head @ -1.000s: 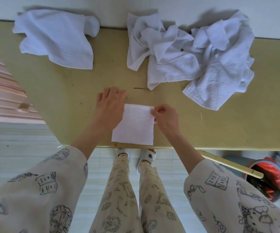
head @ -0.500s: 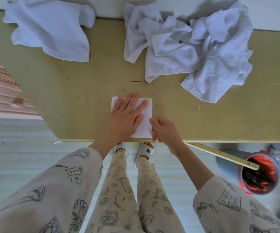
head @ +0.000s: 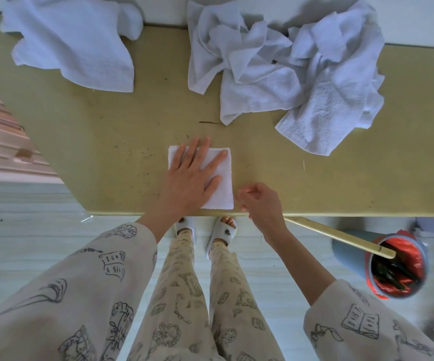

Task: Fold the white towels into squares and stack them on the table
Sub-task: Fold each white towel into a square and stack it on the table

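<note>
A folded white towel (head: 218,178), a small square, lies on the table (head: 106,131) at its near edge, about midway along. The left hand (head: 190,178) lies flat on it with fingers straight and spread, pressing it down and covering its left half. The right hand (head: 260,201) sits just beside the towel's near right corner at the table's near edge (its fingers are loosely curled and motion-blurred, and nothing shows in them). A heap of crumpled white towels (head: 289,71) lies along the far edge toward the right, and a single loose towel (head: 77,45) rests at the far left corner. On the floor to the right stands a bin (head: 393,267) with a red liner.
</note>
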`<state>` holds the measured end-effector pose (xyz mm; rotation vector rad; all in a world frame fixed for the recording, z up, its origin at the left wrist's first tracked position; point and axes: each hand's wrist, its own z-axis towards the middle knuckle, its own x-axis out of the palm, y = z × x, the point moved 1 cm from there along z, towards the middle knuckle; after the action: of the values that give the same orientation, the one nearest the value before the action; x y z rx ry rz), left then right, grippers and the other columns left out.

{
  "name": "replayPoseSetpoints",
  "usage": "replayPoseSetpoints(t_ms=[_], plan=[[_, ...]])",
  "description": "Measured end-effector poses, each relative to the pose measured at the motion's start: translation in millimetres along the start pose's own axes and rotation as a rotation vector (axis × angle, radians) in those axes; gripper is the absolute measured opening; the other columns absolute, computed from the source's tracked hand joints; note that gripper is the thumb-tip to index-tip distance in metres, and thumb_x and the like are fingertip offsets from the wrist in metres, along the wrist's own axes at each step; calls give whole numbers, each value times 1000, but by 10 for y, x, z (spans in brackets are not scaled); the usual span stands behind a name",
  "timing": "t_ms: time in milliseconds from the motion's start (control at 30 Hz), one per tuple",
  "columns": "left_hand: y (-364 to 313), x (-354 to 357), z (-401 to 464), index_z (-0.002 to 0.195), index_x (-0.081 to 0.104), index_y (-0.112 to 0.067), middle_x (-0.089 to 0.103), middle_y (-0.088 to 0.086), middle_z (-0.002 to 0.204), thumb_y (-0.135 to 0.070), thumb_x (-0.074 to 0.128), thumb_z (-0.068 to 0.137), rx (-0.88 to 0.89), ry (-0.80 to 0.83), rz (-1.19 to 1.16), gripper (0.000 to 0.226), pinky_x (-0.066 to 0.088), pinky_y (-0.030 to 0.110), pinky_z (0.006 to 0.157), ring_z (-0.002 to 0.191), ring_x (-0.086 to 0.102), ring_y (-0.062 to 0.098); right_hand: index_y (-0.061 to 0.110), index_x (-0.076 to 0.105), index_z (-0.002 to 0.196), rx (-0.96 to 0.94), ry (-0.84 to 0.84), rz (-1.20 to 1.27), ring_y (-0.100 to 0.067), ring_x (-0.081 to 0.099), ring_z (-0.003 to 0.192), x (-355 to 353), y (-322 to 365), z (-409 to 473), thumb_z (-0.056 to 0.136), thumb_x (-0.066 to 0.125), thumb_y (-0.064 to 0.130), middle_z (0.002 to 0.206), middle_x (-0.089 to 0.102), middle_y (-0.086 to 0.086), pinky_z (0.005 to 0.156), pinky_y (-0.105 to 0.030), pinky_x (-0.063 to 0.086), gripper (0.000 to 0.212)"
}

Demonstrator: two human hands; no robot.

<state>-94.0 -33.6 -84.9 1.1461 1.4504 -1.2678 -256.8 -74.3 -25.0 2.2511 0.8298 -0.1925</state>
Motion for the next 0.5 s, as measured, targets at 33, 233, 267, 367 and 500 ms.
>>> replayPoseSetpoints(t_ms=[33,233,267,367,500], plan=[[-5,-20,-2,144,25,-25,23,14,152,-38,24,95,-1,-9,-41,51,13,46,114,140,22,32,10,61,101,-133,-92,-108,-13,58,81,29,-13,-6,91,53,15,96,65,-2,60,-9,40,14],[116,-101,-129,140,29,-2,32,14,149,-19,19,99,-43,-136,-100,45,13,45,115,139,24,28,0,46,131,-877,-290,-741,-32,36,135,449,-29,134,97,29,20,142,44,-18,112,-44,23,43],[152,-78,-169,139,30,-1,32,15,148,-21,16,100,-47,-123,-86,47,14,45,115,139,23,27,-1,43,134,-890,-274,-789,-31,35,136,533,-32,202,96,30,20,143,42,-18,111,-45,22,44],[246,14,-259,141,27,-1,29,14,150,-28,21,98,-75,-64,-84,52,17,50,114,141,19,23,-2,39,137,-873,-273,-886,-27,37,136,640,-51,412,95,33,24,145,41,-16,111,-44,23,49],[271,38,-265,142,29,-3,29,11,150,-33,31,94,-97,-54,-56,57,17,49,114,141,20,19,1,37,139,-892,-256,-961,-22,32,138,592,-111,536,94,32,34,147,37,-13,113,-46,17,56]])
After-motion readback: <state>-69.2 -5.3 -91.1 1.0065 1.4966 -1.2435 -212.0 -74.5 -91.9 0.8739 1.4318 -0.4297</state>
